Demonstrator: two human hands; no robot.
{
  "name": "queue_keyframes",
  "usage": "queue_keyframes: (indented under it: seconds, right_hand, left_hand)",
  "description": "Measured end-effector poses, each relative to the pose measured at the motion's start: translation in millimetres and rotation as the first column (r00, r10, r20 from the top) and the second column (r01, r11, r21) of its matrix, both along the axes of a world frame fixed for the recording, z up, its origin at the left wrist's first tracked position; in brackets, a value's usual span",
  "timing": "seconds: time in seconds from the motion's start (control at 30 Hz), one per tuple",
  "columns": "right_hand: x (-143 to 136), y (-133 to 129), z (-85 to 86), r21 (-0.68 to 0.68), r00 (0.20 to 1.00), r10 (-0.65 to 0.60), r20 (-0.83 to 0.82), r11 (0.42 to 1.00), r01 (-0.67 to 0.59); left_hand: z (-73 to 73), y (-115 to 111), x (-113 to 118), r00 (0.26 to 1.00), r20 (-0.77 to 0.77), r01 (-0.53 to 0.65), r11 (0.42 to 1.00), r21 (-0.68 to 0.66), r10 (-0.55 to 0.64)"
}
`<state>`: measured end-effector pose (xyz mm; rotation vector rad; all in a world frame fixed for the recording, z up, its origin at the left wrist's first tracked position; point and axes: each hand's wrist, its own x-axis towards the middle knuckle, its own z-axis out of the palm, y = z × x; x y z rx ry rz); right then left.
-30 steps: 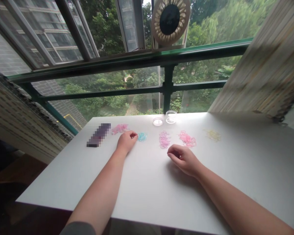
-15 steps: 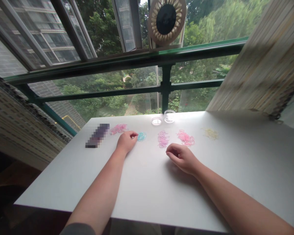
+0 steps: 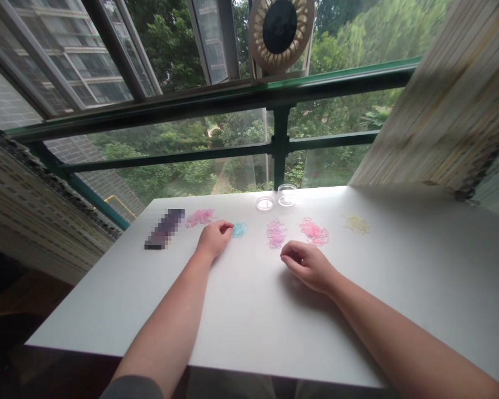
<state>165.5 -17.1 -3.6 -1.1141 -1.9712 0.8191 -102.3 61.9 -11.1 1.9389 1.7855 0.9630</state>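
My left hand (image 3: 215, 238) rests on the white table (image 3: 241, 321), fingertips pinched at the left edge of a small blue pile of thin bands (image 3: 239, 230); whatever is between them is too small to name. Just in front of the purple pile (image 3: 276, 233) and the red-pink pile (image 3: 314, 231), my right hand (image 3: 305, 264) is curled with thumb and finger together, and what it may hold is hidden. A pink pile (image 3: 201, 217) lies beyond my left hand. Farther right is a pale yellow pile (image 3: 356, 224).
A round clear lid (image 3: 265, 204) and a clear round container (image 3: 286, 195) stand at the table's back edge. A blurred dark rectangular object (image 3: 164, 229) lies at the left. Behind are a green railing (image 3: 280, 144), a round fan (image 3: 280, 27) and a curtain (image 3: 424, 111) at the right.
The view has shifted very slightly. Both hands keep nearly the same pose and place beside the piles.
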Motion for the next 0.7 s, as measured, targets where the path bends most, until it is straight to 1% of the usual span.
queue_keyframes:
  seconds: [0.17,0.3,0.43,0.7]
  right_hand:
    - [-0.3,0.0,0.3,0.004,1.000,0.008,-0.011,1.000,-0.008]
    - [-0.4,-0.2,0.5,0.003,1.000,0.008,-0.009,1.000,-0.008]
    - [-0.7,-0.6,0.4,-0.001,1.000,0.009,-0.005,1.000,-0.009]
    - [-1.4,-0.9,0.4,-0.008,1.000,0.015,-0.006,1.000,-0.015]
  left_hand:
    - [-5.0,4.4,-0.9,0.989,0.147,0.007,1.000,0.005,-0.008]
    - [-7.4,6.9,-1.1,0.980,0.198,0.011,1.000,0.007,-0.012]
    - [-6.0,7.2,-0.4,0.963,0.266,0.034,0.999,0.007,-0.035]
    - [-3.8,0.8,7.0,0.980,0.169,0.101,0.995,0.020,-0.103]
